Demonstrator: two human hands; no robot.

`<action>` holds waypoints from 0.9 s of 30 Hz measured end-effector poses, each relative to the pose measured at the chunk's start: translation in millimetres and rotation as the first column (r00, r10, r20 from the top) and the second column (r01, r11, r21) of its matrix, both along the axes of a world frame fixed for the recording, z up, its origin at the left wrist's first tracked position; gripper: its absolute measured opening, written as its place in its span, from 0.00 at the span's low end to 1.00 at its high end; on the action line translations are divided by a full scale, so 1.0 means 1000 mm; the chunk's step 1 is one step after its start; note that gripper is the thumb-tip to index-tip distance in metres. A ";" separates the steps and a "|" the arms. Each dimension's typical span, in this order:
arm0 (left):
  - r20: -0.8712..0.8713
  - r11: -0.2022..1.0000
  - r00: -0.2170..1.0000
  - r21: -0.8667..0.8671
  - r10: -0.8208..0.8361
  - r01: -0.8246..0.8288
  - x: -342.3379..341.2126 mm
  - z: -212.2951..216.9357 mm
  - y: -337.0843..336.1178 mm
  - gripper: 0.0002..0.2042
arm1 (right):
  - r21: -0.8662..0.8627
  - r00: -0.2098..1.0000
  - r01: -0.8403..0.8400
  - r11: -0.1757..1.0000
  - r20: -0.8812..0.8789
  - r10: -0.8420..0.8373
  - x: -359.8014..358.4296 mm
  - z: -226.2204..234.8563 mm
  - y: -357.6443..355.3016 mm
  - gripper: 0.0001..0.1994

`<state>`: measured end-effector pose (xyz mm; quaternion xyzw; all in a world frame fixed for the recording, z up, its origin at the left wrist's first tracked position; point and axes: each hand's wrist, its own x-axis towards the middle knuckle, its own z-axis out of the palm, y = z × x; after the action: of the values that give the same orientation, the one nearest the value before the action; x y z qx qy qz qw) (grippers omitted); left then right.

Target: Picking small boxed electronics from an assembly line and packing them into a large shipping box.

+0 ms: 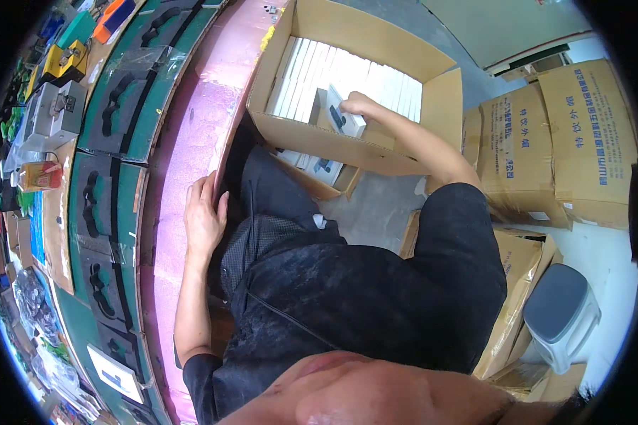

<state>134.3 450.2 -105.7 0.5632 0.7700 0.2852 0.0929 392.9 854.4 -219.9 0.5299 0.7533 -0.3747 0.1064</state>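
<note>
My right hand (359, 106) reaches into a large open cardboard carton (333, 136). Its fingers are closed on the edge of a thin white box (353, 129) with a dark picture on its face, which leans in the carton's near part. Behind it stand tightly packed rows of similar white boxes (390, 88). At the table's edge, my left hand (205, 216) lies on the pink surface (181, 142), fingers stretched out and thumb apart, holding nothing.
Below the carton sits a smaller open box (347, 183) with more white boxes. Big closed cartons (588, 134) stand at the right, near a grey stool (560, 304). Left of the pink surface runs a green bench (131, 205) with black foam pieces (92, 195) and another white box (117, 374).
</note>
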 end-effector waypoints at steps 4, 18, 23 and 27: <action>0.004 1.000 1.000 -0.004 0.014 -0.014 0.000 0.002 -0.001 0.22 | -0.214 0.959 0.198 0.956 -0.160 -0.234 -0.005 -0.016 -0.003 0.24; -0.013 1.000 1.000 -0.023 0.020 -0.021 0.000 -0.001 0.003 0.22 | -0.655 0.865 0.210 0.726 -0.222 -0.451 -0.046 -0.119 -0.022 0.27; 0.018 0.999 0.999 -0.032 0.031 -0.031 0.002 0.000 0.005 0.21 | -0.593 0.824 0.284 0.753 -0.251 -0.508 -0.044 -0.141 -0.023 0.27; -0.006 0.999 1.000 -0.042 0.009 -0.009 0.002 0.000 0.011 0.20 | -0.609 0.775 0.240 0.756 -0.349 -0.527 -0.036 -0.147 -0.020 0.27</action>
<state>136.6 461.7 -105.4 0.5583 0.7786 0.2679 0.1012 356.8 834.5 -366.4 0.5110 0.4893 -0.7060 -0.0327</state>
